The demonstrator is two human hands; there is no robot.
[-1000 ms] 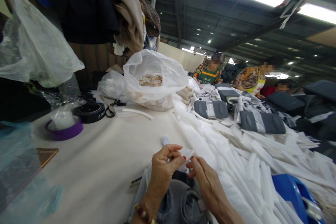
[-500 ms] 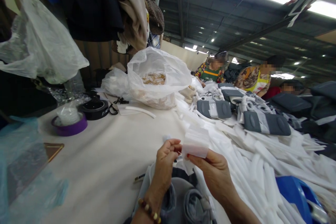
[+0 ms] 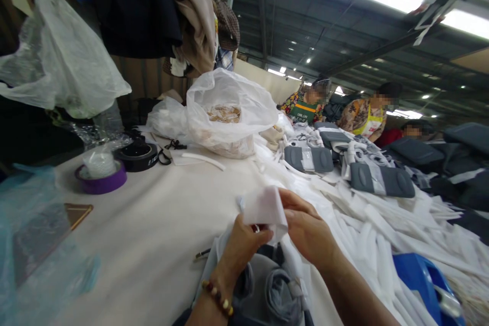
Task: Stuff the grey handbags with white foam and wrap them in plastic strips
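Left hand [image 3: 248,239]: thumb and fingers pinching the lower part of a white sheet [image 3: 263,206]; beaded bracelet [image 3: 217,298] at the wrist. Right hand [image 3: 309,224]: fingers gathered at the sheet's right edge, tips partly hidden behind it; whether they pinch or merely steady, cannot tell

White sheet: one, thin, bent over at its right side, raised between the two hands, above the table. Handling note: material judged light and apt to crease; best kept under gentle, even tension, left pinch close to the edge, right fingers guiding the bend flat, both wrists low and steady

Beneath the hands: one dark grey article [image 3: 263,310] with a rolled grey strap [image 3: 282,295]; best kept clear of the sheet's loose corner

Table [image 3: 164,224], left side: purple tape roll [image 3: 101,183]; black tape roll [image 3: 137,157]. Far side: open translucent bag [image 3: 229,137], brownish contents. Right side: white strips [image 3: 378,244], heaped; blue container [image 3: 412,270]; grey padded pieces [image 3: 399,181]. Beyond: co-workers [image 3: 303,109], aproned
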